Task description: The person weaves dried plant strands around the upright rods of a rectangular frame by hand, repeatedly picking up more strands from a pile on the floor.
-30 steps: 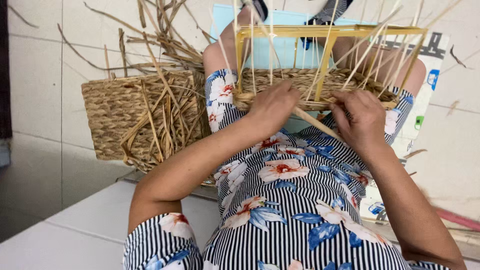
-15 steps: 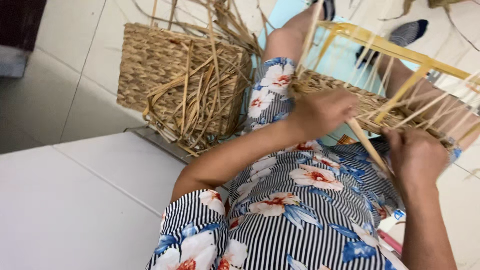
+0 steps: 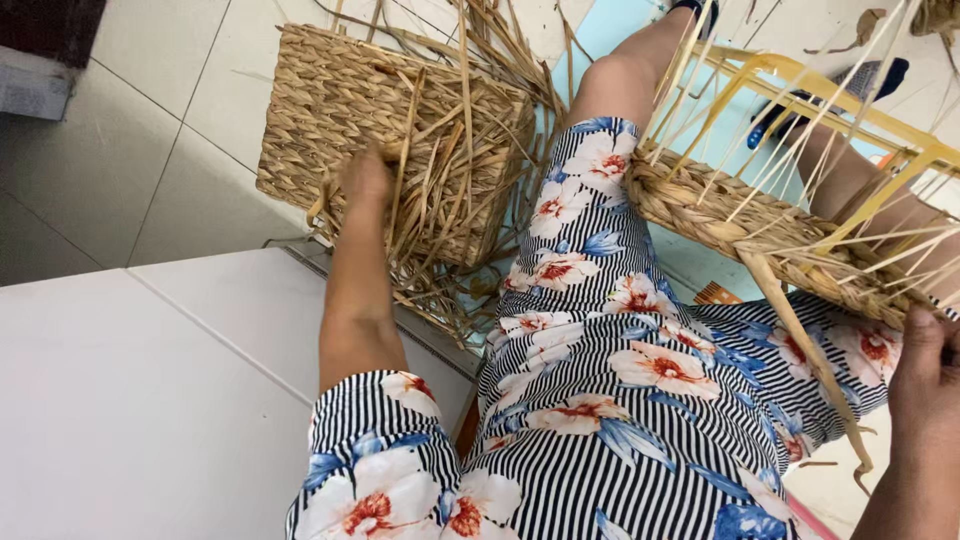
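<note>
L hand (image 3: 366, 176) was reached into loose dried straw (image 3: 450, 190) piled in woven basket (image 3: 375, 115) on tiled floor (image 3: 150, 150); fingers buried, grip couldn't be told. R hand (image 3: 925, 375) was closed on flat straw strand (image 3: 800, 345) running up to half-woven basket (image 3: 740, 225) w/ yellow frame (image 3: 850, 110), held over lap.

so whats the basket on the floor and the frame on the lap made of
The square tan woven basket looks like dried plant fibre, perhaps straw or seagrass: matte, twisted braided strands, with loose dry stalks piled on it. The yellow rod frame looks like painted metal or plastic: smooth, even and slightly glossy; which one is unclear.
</note>
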